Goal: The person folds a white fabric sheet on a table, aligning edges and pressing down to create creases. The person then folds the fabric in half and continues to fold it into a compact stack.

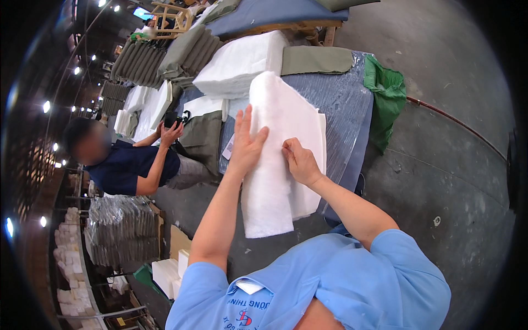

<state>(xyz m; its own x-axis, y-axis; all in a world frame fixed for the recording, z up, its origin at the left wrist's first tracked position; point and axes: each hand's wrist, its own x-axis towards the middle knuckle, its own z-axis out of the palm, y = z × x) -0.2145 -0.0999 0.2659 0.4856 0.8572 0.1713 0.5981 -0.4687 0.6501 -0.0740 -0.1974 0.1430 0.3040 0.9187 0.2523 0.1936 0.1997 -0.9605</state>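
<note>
In front of me on the table lies a sheet of white fluffy wadding (268,192), its left part folded over a flat white cushion pad (308,124). The near end of the wadding hangs past the table edge. My left hand (246,147) rests open on the fold's left side, fingers spread and pointing away from me. To the right, my right hand (301,162) has its fingers curled and pinched on the free edge of the wadding, over the pad.
The table (352,110) has a blue, film-covered top. A white wadding stack (242,63) and a grey-green cushion cover (316,60) lie at its far side. A green sack (385,93) hangs at the right corner. At left, another person (135,159) holds a dark device.
</note>
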